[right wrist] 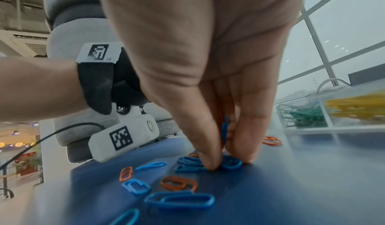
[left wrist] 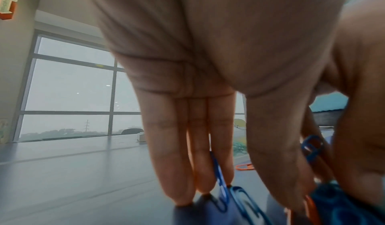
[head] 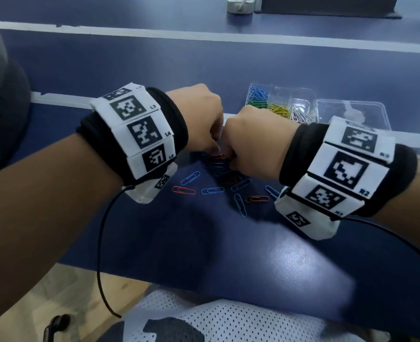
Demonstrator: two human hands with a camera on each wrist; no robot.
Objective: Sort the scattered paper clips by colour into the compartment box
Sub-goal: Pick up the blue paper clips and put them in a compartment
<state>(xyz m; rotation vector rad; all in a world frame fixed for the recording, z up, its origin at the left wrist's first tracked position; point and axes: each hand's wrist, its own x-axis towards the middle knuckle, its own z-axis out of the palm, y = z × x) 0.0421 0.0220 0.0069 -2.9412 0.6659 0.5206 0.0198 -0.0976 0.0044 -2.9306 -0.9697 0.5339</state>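
While the left hand [head: 199,117] pinched blue wire paper clips [left wrist: 312,147], the right hand [head: 250,141] pinched another [right wrist: 225,129] over the dark blue table [head: 253,255], near the clear compartment box [head: 281,104].

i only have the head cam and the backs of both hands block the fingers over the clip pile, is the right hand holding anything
Observer: Yes. The right wrist view shows the right hand pinching an upright blue paper clip between thumb and fingers, with the tips down on the blue table.
Operator: ok and the left one
Observer: In the left wrist view the left hand points its fingers straight down to the table, and a second blue paper clip sits between forefinger and thumb.
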